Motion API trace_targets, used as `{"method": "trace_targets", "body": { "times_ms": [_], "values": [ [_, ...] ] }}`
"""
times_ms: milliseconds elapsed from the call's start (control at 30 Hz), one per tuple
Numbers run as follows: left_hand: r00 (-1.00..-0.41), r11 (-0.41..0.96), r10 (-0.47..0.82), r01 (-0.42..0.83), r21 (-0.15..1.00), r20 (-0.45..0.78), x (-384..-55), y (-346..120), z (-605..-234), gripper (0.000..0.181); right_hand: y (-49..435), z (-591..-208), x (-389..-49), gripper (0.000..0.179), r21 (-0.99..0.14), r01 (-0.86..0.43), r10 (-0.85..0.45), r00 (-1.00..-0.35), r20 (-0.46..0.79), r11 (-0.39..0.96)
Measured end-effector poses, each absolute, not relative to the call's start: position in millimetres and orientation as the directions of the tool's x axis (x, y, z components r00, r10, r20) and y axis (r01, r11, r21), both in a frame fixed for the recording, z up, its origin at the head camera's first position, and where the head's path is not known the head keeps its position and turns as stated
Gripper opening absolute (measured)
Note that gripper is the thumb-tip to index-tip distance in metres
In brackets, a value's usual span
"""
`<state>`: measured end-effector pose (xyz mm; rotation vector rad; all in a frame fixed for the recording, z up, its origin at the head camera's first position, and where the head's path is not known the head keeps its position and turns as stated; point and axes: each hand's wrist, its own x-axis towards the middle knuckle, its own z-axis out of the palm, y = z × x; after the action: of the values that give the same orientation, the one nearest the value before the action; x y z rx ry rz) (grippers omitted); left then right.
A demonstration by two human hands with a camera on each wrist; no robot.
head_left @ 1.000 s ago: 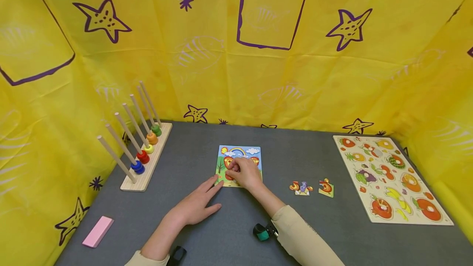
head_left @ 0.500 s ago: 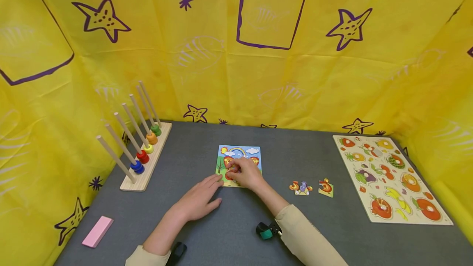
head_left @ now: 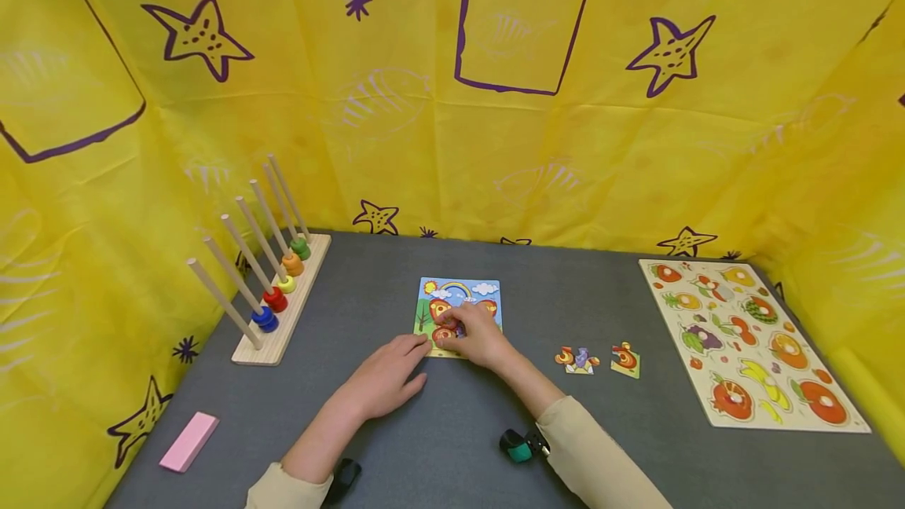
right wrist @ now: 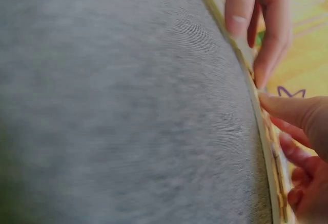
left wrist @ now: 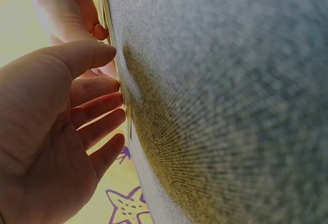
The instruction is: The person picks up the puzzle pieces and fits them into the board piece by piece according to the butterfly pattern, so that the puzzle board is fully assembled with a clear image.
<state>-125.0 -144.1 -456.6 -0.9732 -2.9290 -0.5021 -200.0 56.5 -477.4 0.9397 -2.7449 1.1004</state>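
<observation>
A small jigsaw board [head_left: 461,286] lies on the dark tabletop, with a sun, a rainbow and a red butterfly-like figure printed on it. My left hand [head_left: 387,374] rests its fairly straight fingertips on the board's lower left corner, thumb held apart. Over the board's lower middle, my right hand [head_left: 481,334] has its thumb and bent forefinger around a red puzzle piece [head_left: 444,333], low against the board. The right hand covers part of the picture. Both wrist views show fingertips at the thin board edge [right wrist: 262,142].
Two loose puzzle pieces lie right of the board, one with purple [head_left: 581,360] and one green-edged [head_left: 625,359]. A fruit board [head_left: 749,348] lies far right. At the left stand a peg rack with coloured rings [head_left: 293,301] and a pink block [head_left: 189,441]. Yellow cloth surrounds the table.
My right hand's thumb and forefinger have spread apart and shifted slightly, showing more of the red piece between them. The left fingers have drawn closer together at the board's corner.
</observation>
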Motion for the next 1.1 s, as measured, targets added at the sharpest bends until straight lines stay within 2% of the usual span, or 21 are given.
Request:
{"method": "trace_targets", "body": {
  "times_ms": [167,300,367,733,867,1100],
  "values": [
    [-0.809,0.751,0.583,0.573,0.328,0.078,-125.8,-140.6,-454.8,0.048,70.1,-474.8,-190.2,0.014,-0.692,-0.488,-0.399,-0.865,0.304,0.532],
    [-0.819,0.757,0.574,0.538,0.37,0.015,-125.9,-138.2,-452.7,0.05,104.4,-467.4,-182.3,0.008,-0.763,-0.377,-0.286,-0.922,0.259,0.525],
    [-0.823,0.76,0.568,0.528,0.379,0.007,-126.2,-138.5,-452.8,0.05,127.2,-466.7,-179.8,0.008,-0.76,-0.344,-0.257,-0.937,0.237,0.552],
    [-0.829,0.752,0.559,0.504,0.426,-0.005,-128.1,-143.7,-454.1,0.051,242.8,-472.1,-152.4,0.035,-0.564,-0.424,-0.322,-0.906,0.276,0.709],
    [-0.835,0.753,0.551,0.495,0.434,-0.003,-128.1,-143.6,-454.0,0.051,260.5,-475.4,-146.5,0.039,-0.559,-0.398,-0.306,-0.917,0.255,0.728],
    [-0.835,0.749,0.55,0.491,0.445,-0.004,-129.2,-142.2,-455.5,0.051,267.0,-482.5,-146.3,0.034,-0.573,-0.423,-0.31,-0.906,0.29,0.702]
  ]
}}
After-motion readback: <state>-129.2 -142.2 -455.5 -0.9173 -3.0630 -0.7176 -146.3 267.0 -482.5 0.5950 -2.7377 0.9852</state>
